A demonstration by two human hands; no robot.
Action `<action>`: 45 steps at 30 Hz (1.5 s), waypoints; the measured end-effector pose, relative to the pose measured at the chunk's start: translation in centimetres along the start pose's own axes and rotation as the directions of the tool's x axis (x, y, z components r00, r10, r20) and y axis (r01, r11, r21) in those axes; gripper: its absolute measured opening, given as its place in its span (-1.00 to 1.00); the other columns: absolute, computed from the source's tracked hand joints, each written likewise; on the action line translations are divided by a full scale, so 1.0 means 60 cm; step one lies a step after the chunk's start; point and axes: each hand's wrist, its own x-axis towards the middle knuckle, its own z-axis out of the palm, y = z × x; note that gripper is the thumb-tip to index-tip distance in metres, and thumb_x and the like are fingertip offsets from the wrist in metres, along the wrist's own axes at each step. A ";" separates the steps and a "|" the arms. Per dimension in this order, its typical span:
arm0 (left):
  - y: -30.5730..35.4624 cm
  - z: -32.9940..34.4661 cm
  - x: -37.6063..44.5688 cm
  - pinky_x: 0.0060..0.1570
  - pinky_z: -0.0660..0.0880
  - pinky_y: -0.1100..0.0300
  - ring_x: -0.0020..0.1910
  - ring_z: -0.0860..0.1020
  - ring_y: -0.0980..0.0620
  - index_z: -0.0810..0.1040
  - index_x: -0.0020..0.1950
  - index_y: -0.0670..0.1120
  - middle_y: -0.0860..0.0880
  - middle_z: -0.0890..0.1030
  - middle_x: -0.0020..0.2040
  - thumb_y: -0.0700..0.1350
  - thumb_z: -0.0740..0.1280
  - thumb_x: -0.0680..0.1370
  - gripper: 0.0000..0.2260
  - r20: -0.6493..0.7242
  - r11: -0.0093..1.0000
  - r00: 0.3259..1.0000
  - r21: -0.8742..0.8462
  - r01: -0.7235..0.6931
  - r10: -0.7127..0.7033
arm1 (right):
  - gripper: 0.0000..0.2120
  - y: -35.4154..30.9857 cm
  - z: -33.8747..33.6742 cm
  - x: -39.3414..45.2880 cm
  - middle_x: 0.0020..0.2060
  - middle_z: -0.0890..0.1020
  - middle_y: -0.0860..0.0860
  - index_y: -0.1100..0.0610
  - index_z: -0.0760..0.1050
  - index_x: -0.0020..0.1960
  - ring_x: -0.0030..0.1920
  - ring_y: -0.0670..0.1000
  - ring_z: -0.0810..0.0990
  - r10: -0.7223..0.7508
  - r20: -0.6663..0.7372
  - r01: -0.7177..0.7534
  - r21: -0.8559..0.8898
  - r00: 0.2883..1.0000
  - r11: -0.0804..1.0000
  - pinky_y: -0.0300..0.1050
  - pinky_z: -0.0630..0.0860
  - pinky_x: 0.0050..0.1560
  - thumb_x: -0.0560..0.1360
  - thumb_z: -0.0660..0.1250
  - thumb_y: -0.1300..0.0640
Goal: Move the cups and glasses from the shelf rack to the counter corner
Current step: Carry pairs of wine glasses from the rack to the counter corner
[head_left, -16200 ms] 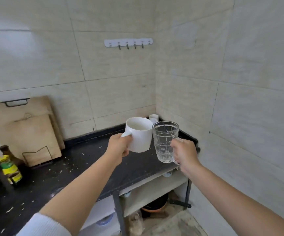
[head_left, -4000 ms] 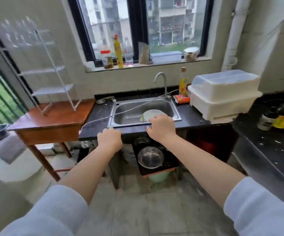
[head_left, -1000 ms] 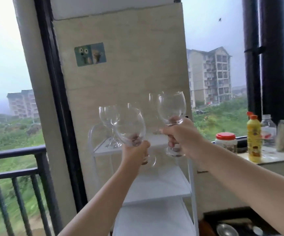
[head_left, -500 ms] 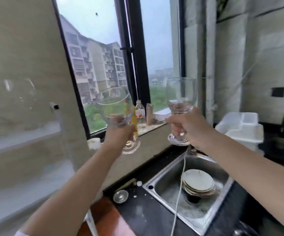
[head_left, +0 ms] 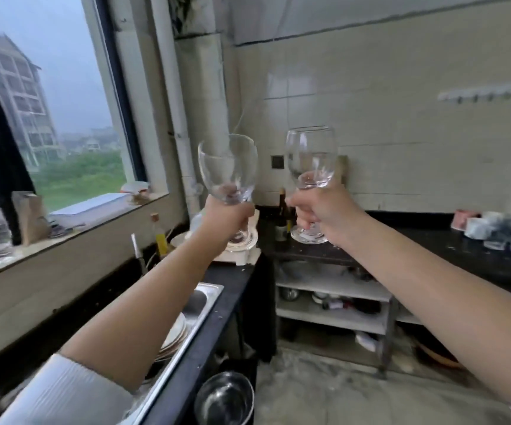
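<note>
My left hand (head_left: 225, 217) grips the stem of a clear wine glass (head_left: 227, 167), held upright in the air. My right hand (head_left: 321, 216) grips the stem of a second clear wine glass (head_left: 311, 154), also upright, at about the same height. Both glasses are empty. Far right, on the black counter (head_left: 432, 250), stand several cups and glasses (head_left: 490, 230), blurred. The shelf rack is out of view.
A steel sink (head_left: 193, 305) with stacked plates lies at lower left, below the window sill (head_left: 64, 222). A white appliance (head_left: 239, 253) and a dark bottle (head_left: 282, 222) stand near the counter's corner. Open shelves (head_left: 334, 302) run under the counter. A metal bowl (head_left: 223, 400) sits low.
My view has swung right from the window and sink toward the tiled wall and black counter. Both hands still hold their wine glasses, carried along with the turn.
</note>
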 end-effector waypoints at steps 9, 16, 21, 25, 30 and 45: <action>-0.071 0.330 0.107 -0.64 0.24 0.41 -0.66 0.30 0.19 0.31 -0.44 -0.10 0.09 0.34 -0.71 -0.46 0.22 0.41 -0.67 0.296 0.999 0.955 0.047 -0.007 -0.007 | -0.61 0.053 -0.328 0.053 -0.79 0.22 -0.10 0.12 0.22 -0.42 -0.75 -0.16 0.15 0.068 -0.255 -0.091 -0.079 0.964 0.993 -0.36 0.19 -0.64 0.40 0.21 0.51; -0.137 0.544 0.239 -0.54 0.34 0.31 -0.55 0.35 0.07 0.36 -0.39 -0.07 0.02 0.40 -0.59 -0.39 0.26 0.39 -0.73 0.451 0.997 0.893 0.067 -0.029 -0.004 | -0.62 0.100 -0.514 0.155 -0.80 0.20 -0.11 0.11 0.22 -0.41 -0.76 -0.14 0.14 0.085 -0.434 -0.145 -0.106 0.897 0.984 -0.39 0.17 -0.64 0.40 0.20 0.50; -0.174 0.676 0.368 -0.59 0.27 0.35 -0.75 0.27 0.23 0.30 -0.42 -0.06 0.10 0.34 -0.77 -0.41 0.23 0.40 -0.68 0.521 1.000 0.854 0.023 -0.011 -0.003 | -0.67 0.123 -0.632 0.268 -0.80 0.20 -0.11 0.11 0.25 -0.32 -0.77 -0.14 0.15 0.080 -0.539 -0.175 -0.127 0.838 0.976 -0.38 0.16 -0.61 0.39 0.20 0.50; -0.208 0.772 0.471 -0.68 0.20 0.44 -0.76 0.25 0.22 0.26 -0.44 -0.05 0.08 0.32 -0.77 -0.43 0.21 0.39 -0.67 0.567 1.000 0.824 -0.011 0.009 -0.001 | -0.65 0.147 -0.729 0.343 -0.62 0.23 0.02 0.11 0.24 -0.37 -0.76 -0.13 0.15 0.087 -0.617 -0.217 -0.140 0.782 0.966 -0.33 0.15 -0.61 0.38 0.21 0.50; -0.264 0.887 0.565 -0.68 0.20 0.42 -0.75 0.23 0.21 0.24 -0.52 -0.09 0.08 0.28 -0.77 -0.44 0.19 0.37 -0.64 0.622 0.998 0.783 -0.022 0.056 -0.030 | -0.87 0.170 -0.825 0.408 -0.35 0.34 0.42 0.46 0.41 -0.06 -0.76 -0.14 0.15 0.101 -0.677 -0.265 -0.142 0.729 0.954 -0.39 0.17 -0.66 0.39 0.20 0.50; -0.400 1.200 0.819 -0.65 0.24 0.42 -0.76 0.26 0.22 0.24 -0.47 -0.09 0.09 0.30 -0.77 -0.45 0.22 0.41 -0.63 0.620 0.994 0.778 0.042 0.096 -0.102 | -0.66 0.311 -1.172 0.710 -0.78 0.24 -0.13 0.08 0.27 -0.40 -0.75 -0.13 0.17 0.168 -0.671 -0.280 -0.062 0.722 0.958 -0.22 0.19 -0.51 0.37 0.28 0.44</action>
